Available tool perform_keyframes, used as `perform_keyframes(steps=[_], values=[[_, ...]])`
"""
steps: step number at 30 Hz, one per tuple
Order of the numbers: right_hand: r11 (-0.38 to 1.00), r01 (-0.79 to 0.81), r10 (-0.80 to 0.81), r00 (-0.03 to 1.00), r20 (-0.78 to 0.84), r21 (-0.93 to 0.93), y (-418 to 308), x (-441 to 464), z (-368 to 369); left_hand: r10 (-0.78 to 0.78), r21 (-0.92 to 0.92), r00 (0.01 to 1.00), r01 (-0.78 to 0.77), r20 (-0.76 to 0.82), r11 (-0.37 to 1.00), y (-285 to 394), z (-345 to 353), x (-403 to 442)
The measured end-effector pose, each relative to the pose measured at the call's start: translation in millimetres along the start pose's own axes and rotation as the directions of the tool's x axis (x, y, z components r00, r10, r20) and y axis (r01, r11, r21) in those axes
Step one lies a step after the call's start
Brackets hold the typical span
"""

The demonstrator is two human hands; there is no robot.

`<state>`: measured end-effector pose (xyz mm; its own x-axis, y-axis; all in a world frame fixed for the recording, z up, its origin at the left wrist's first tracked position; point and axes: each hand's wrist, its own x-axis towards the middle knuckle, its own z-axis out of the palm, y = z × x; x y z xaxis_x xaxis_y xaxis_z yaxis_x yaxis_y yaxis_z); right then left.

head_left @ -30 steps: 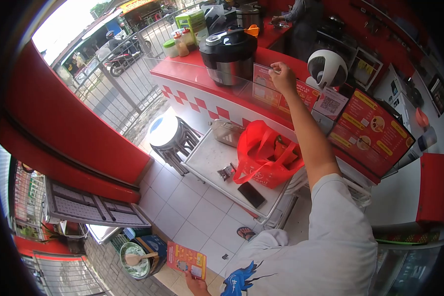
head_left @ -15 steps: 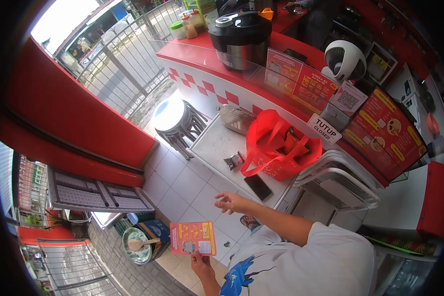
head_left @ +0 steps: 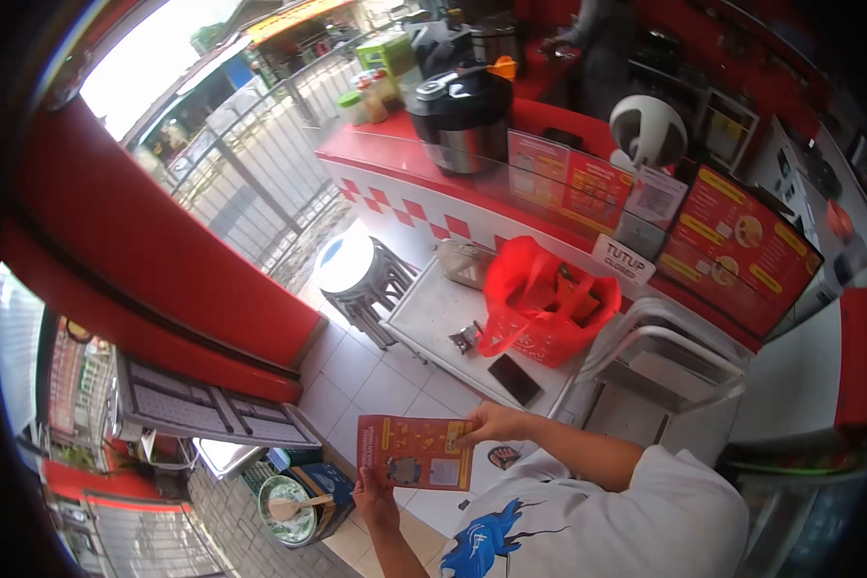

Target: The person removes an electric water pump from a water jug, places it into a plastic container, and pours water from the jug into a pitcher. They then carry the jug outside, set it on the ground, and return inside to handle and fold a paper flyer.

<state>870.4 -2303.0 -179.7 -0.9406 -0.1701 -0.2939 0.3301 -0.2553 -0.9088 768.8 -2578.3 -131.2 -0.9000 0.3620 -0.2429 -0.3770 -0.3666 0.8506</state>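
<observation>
A red printed flyer (head_left: pixel 412 453) with yellow panels and small pictures is held up in front of me. My left hand (head_left: pixel 373 496) grips its lower left corner. With closed fingers, my right hand (head_left: pixel 494 424) pinches the upper right edge of the same flyer. Beyond my right hand, a dark phone (head_left: pixel 515 380) lies on a white table (head_left: pixel 424 313). A red tote bag (head_left: pixel 549 313) stands on this table, with a small dark packet (head_left: pixel 466 336) beside it and a grey pouch (head_left: pixel 464 262) behind.
Stacked stools (head_left: pixel 356 275) stand left of the table, folded chairs (head_left: pixel 669 352) to its right. Behind runs a red counter (head_left: pixel 385 144) with a pressure cooker (head_left: pixel 460 120) and a TUTUP sign (head_left: pixel 623 259). A basin (head_left: pixel 287 511) sits lower left. A person (head_left: pixel 602 63) is at the back.
My right hand, free and apart from the flyer before, has come to its right edge and taken hold. The flyer has moved right and slightly up in view. The camera view has shifted.
</observation>
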Motion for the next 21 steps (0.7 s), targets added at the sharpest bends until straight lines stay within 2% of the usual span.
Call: perform_keyframes(steps=[2, 3, 4, 5, 6, 8, 9, 10, 11, 13, 16, 17, 19, 21], values=[[0.99, 0.022, -0.003, 0.991, -0.135, 0.141, -7, -9, 19, -0.032, -0.084, 0.999, 0.028, -0.044, 0.996, -2, -12, 1], [0.958, 0.05, 0.004, 0.982, -0.188, 0.282, 15, -5, 19, -0.039, -0.15, 0.996, 0.028, -0.076, 0.988, -4, -23, 0], [0.87, 0.095, -0.039, 0.992, -0.124, 0.484, 15, -6, 20, -0.025, -0.263, 0.986, -0.019, -0.163, 0.965, 2, -22, -1], [0.763, 0.036, 0.001, 0.998, -0.057, 0.646, 16, -3, 21, -0.047, -0.381, 0.971, -0.047, -0.234, 0.923, 9, -23, -8], [0.706, 0.01, 0.11, 0.986, -0.123, 0.708, 25, -1, 22, -0.056, -0.494, 0.943, -0.12, -0.327, 0.861, 12, -38, -15], [0.548, -0.078, 0.412, 0.892, -0.187, 0.833, 48, 16, 8, -0.113, -0.651, 0.877, -0.254, -0.466, 0.715, 6, -63, -38], [0.545, -0.154, 0.609, 0.748, -0.263, 0.824, 65, 31, -1, -0.126, -0.682, 0.826, -0.356, -0.549, 0.639, 9, -80, -53], [0.574, -0.27, 0.683, 0.678, -0.271, 0.773, 66, 44, -1, -0.084, -0.69, 0.819, -0.417, -0.567, 0.592, 5, -100, -78], [0.588, -0.408, 0.752, 0.595, -0.286, 0.698, 72, 59, -1, -0.071, -0.664, 0.757, -0.52, -0.65, 0.538, -4, -119, -106], [0.655, -0.524, 0.708, 0.677, -0.2, 0.544, 77, 98, 13, -0.045, -0.57, 0.626, -0.675, -0.778, 0.469, -24, -153, -176], [0.689, -0.627, 0.682, 0.73, -0.034, 0.363, 71, 157, 67, -0.083, -0.278, 0.265, -0.911, -0.961, 0.304, -43, -171, -291], [0.704, -0.648, 0.671, 0.741, 0.026, 0.291, 71, 179, 90, -0.144, -0.179, 0.145, -0.948, -0.979, 0.263, -53, -174, -328], [0.714, -0.672, 0.668, 0.738, 0.097, 0.196, 73, 213, 156, -0.137, 0.058, -0.087, -0.978, -0.987, 0.201, -72, -164, -396], [0.747, -0.657, 0.625, 0.747, 0.227, 0.105, 65, 214, 234, -0.15, 0.247, -0.265, -0.961, -0.953, 0.127, -89, -148, -447]])
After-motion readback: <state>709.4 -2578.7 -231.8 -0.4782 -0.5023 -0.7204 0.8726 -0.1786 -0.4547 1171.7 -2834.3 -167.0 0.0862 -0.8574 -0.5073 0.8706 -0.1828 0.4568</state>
